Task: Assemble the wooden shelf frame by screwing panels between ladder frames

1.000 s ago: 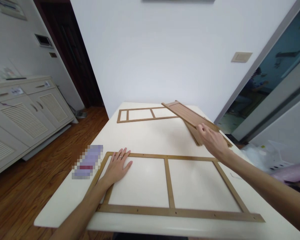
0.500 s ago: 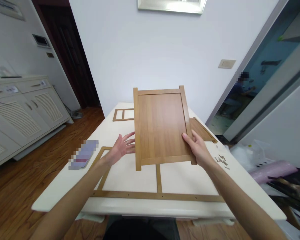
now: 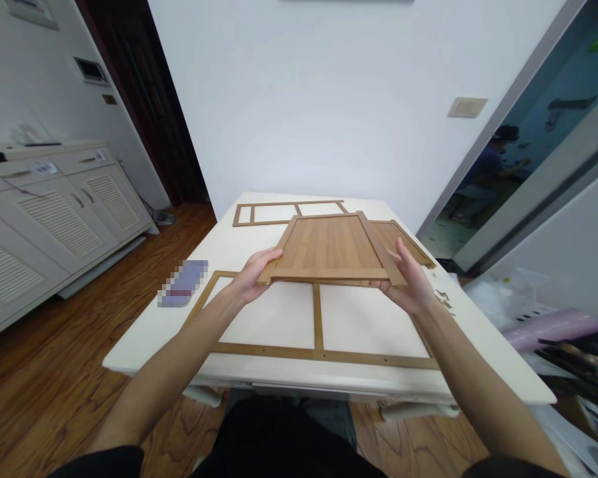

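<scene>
A framed wooden panel (image 3: 329,245) is held nearly flat above the table, its near edge toward me. My left hand (image 3: 256,272) grips its left near corner, thumb on top and fingers underneath. At the right near corner, my right hand (image 3: 411,282) supports the panel from below with its fingertips, the thumb raised off the surface. Beneath lies a large wooden frame (image 3: 317,318) with a crossbar and small holes along its near rail. Farther back is a second slim wooden frame (image 3: 266,222), partly covered by the panel. Another wooden panel (image 3: 408,242) lies behind my right hand.
Small hardware pieces (image 3: 444,300) lie on the white table (image 3: 144,332) at the right. A blurred purple flat object (image 3: 184,282) rests at the left. Plastic bags and a pink roll (image 3: 553,326) stand beyond the right edge. A person (image 3: 488,166) sits in the far room.
The panel has gone from upright to nearly flat and lower. My left hand, open beside it before, now grips its left corner. My right hand's thumb has lifted off the panel's face.
</scene>
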Demonstrator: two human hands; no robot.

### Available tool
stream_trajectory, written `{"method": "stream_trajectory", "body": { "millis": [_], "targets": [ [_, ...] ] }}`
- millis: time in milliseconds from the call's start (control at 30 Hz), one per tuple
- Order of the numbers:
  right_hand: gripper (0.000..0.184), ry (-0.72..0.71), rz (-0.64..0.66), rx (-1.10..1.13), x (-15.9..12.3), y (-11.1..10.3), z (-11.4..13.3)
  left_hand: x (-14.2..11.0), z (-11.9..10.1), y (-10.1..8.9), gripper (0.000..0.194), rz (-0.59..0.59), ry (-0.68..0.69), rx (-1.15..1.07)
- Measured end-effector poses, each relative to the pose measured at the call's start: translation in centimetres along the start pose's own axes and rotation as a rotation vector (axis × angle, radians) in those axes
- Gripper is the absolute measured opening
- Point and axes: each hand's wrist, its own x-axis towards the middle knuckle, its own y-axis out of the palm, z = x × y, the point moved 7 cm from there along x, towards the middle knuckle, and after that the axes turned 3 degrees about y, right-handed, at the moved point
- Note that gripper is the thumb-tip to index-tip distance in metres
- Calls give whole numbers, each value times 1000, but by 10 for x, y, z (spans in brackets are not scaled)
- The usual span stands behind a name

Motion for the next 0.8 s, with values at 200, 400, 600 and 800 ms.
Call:
{"method": "stream_trajectory", "body": {
  "millis": [200, 400, 600, 800],
  "targets": [
    [37, -4, -43, -298, 0, 6, 37, 4, 15, 24, 60, 126, 22, 147],
    [28, -132, -121, -461, 23, 25, 96, -25, 45, 30, 79, 242, 14, 569],
    [21, -318, -189, -699, 39, 47, 125, -116, 84, 32, 72, 355, 196, 1096],
    [27, -426, -249, -828, 59, 46, 119, -125, 104, 41, 23, 458, 331, 1401]
  ]
}}
